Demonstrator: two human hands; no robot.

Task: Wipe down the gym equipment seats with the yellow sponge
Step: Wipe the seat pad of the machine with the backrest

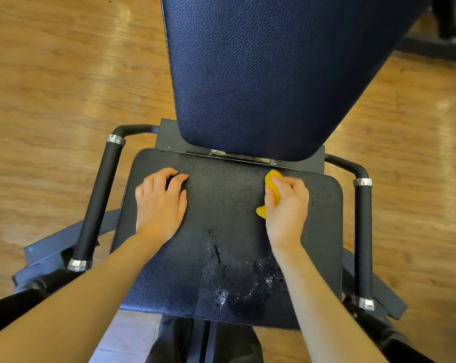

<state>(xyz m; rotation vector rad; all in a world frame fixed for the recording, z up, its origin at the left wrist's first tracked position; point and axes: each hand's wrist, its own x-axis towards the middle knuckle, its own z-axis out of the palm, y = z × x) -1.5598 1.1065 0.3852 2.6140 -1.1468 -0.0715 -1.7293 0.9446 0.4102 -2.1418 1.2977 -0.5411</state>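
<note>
Dark padded seat (221,205), viewed from above, with the backrest (261,74) rising at its far edge. No containers in view.

Right hand (287,205) grips the yellow sponge (270,184), fingers curled over it and clamped, pressing it against the seat on the far right part of the pad, just near of the backrest's lower edge. Sponge shows past the fingertips on the far side and below the thumb.

Left hand (161,203) rests palm-down on the far left of the seat, fingers bent and slightly apart, tips on the leather, holding nothing.

Wet streaks and droplets (234,273) lie on the near middle of the seat, a smaller patch on the far right.

Black handles with silver collars flank the seat: left handle (98,203), right handle (363,242). Wood floor (51,87) around.
</note>
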